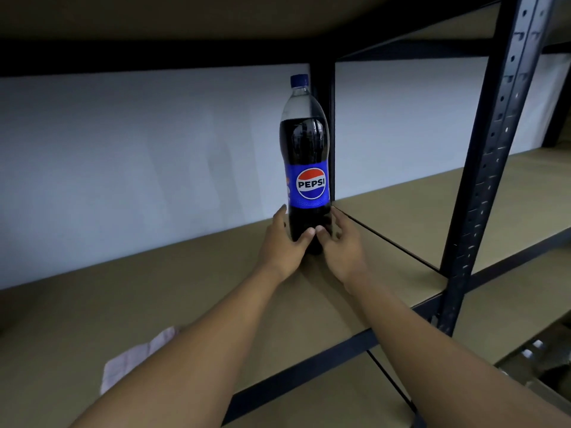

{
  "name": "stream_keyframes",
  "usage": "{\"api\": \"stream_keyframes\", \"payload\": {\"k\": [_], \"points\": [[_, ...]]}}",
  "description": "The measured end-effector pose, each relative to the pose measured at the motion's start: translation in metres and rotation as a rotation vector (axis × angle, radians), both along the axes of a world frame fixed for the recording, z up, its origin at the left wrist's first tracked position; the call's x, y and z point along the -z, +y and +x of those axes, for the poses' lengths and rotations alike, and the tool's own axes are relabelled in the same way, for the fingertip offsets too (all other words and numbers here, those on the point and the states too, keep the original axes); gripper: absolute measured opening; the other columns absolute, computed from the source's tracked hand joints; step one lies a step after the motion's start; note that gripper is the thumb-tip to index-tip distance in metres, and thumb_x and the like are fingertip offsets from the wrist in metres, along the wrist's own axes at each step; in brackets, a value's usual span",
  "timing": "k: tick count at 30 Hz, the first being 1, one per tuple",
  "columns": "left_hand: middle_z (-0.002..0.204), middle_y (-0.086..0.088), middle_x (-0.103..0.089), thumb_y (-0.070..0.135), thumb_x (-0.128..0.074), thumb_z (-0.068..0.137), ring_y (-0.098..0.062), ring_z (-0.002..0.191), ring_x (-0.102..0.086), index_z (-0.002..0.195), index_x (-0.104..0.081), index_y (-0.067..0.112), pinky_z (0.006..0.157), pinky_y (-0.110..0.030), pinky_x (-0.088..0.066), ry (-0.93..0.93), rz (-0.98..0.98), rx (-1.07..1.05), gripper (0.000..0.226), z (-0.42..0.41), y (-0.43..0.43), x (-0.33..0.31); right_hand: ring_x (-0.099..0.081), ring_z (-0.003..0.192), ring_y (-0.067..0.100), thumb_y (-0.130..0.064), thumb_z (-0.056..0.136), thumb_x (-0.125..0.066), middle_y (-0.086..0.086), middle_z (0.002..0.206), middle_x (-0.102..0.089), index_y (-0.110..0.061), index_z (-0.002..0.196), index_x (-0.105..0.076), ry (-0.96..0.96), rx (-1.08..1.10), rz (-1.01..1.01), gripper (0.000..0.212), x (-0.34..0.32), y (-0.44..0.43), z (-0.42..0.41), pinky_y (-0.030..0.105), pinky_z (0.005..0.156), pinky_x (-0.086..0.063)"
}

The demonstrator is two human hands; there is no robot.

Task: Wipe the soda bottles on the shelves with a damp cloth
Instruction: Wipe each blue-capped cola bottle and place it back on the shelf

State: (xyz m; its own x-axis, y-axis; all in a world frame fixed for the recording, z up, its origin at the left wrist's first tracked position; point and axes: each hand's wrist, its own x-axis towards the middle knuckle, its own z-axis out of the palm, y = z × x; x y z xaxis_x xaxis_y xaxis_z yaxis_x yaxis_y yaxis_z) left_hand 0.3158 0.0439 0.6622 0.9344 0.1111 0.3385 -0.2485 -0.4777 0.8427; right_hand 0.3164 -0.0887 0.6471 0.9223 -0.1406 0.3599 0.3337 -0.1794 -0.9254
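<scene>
The capped bottle (307,168) is standing upright on the shelf (154,304), with dark soda filling it to the shoulder. The left hand (282,242) and right hand (340,244) are clasping its base, thumbs nearly meeting in front. The cloth (131,364) is lying well short of the bottle, leftward.

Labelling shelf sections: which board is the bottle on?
The left board, the one that also carries the cloth. The bottle stands at its back right corner, just left of the seam with the right board.
</scene>
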Motion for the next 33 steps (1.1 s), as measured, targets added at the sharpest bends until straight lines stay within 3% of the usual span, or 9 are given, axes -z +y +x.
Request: {"api": "stream_keyframes", "payload": {"k": [4,7,11,14,17,21,28,31,33], "points": [[0.154,0.0,-0.046,0.042,-0.069,0.096,-0.018,0.14,-0.048,0.158,-0.033,0.028,0.115,-0.039,-0.041,0.063,-0.009,-0.049,0.073,-0.046,0.038,-0.005,-0.048,0.132,0.025,-0.026,0.097,-0.068,0.007,0.138,-0.048,-0.022,0.141,-0.056,0.018,0.113,-0.055,0.046,-0.017,0.025,-0.044,0.039,0.112,-0.041],[0.14,0.0,-0.058,0.036,-0.069,0.097,-0.015,0.127,-0.057,0.147,-0.046,0.026,0.109,-0.034,-0.047,0.058,-0.073,-0.085,0.056,-0.099,0.082,-0.013,-0.053,0.124,0.015,-0.029,0.097,-0.068,-0.001,0.134,-0.051,-0.023,0.134,-0.059,0.017,-0.047,-0.074,0.038,-0.04,0.062,-0.088,0.03,0.104,-0.045],[0.121,-0.001,-0.067,0.016,-0.07,0.097,-0.005,0.102,-0.064,0.123,-0.057,0.022,0.086,-0.004,-0.046,-0.02,-0.187,-0.215,0.029,-0.174,0.148,-0.021,-0.061,0.102,-0.004,-0.019,0.097,-0.069,-0.003,0.12,-0.066,-0.023,0.124,-0.064,0.019,-0.273,-0.074,0.028,-0.06,0.132,-0.143,0.005,0.085,-0.045],[0.112,0.01,-0.067,0.011,-0.069,0.097,0.012,0.092,-0.063,0.118,-0.06,0.022,0.082,-0.001,-0.045,-0.075,-0.238,-0.315,0.025,-0.227,0.206,-0.025,-0.059,0.084,-0.018,-0.011,0.096,-0.069,-0.007,0.105,-0.068,-0.016,0.123,-0.066,0.052,-0.411,-0.046,0.027,-0.066,0.193,-0.177,0.002,0.079,-0.044],[0.109,0.015,-0.065,0.012,-0.069,0.097,0.023,0.087,-0.06,0.116,-0.062,0.022,0.079,0.001,-0.043,-0.122,-0.227,-0.417,0.023,-0.267,0.26,-0.026,-0.063,0.088,-0.008,-0.016,0.096,-0.069,-0.007,0.105,-0.07,-0.022,0.119,-0.067,0.096,-0.521,-0.062,0.023,-0.057,0.245,-0.2,0.005,0.078,-0.046],[0.119,0.008,-0.065,0.023,-0.068,0.099,0.005,0.104,-0.063,0.126,-0.062,0.023,0.079,-0.004,-0.045,-0.113,-0.216,-0.575,0.027,-0.299,0.331,-0.027,-0.064,0.089,0.001,-0.019,0.097,-0.069,-0.01,0.102,-0.071,-0.027,0.114,-0.065,0.139,-0.607,-0.062,0.019,-0.05,0.314,-0.215,0.003,0.07,-0.044],[0.161,-0.005,-0.031,0.031,-0.06,0.104,-0.023,0.146,-0.039,0.159,-0.028,0.024,0.121,-0.046,-0.035,0.031,-0.194,-0.612,0.064,-0.282,0.402,-0.012,-0.058,0.11,0.012,-0.029,0.1,-0.066,0.006,0.138,-0.059,-0.017,0.144,-0.052,0.167,-0.669,-0.204,0.048,-0.041,0.403,-0.205,0.0,0.068,-0.04],[0.167,-0.005,-0.026,0.026,-0.06,0.104,-0.025,0.154,-0.029,0.164,-0.017,0.025,0.125,-0.049,-0.028,0.043,-0.275,-0.595,0.074,-0.267,0.415,-0.012,-0.052,0.135,0.02,-0.032,0.102,-0.062,0.002,0.156,-0.046,-0.026,0.156,-0.037,0.176,-0.689,-0.234,0.06,-0.041,0.426,-0.191,0.024,0.102,-0.044],[0.168,-0.003,-0.024,0.02,-0.058,0.104,-0.022,0.155,-0.025,0.165,-0.012,0.025,0.127,-0.046,-0.024,0.047,-0.274,-0.567,0.076,-0.263,0.418,-0.016,-0.042,0.145,0.021,-0.025,0.104,-0.06,0.002,0.16,-0.041,-0.029,0.161,-0.026,0.185,-0.743,-0.202,0.067,-0.043,0.441,-0.186,0.027,0.108,-0.037]]}}
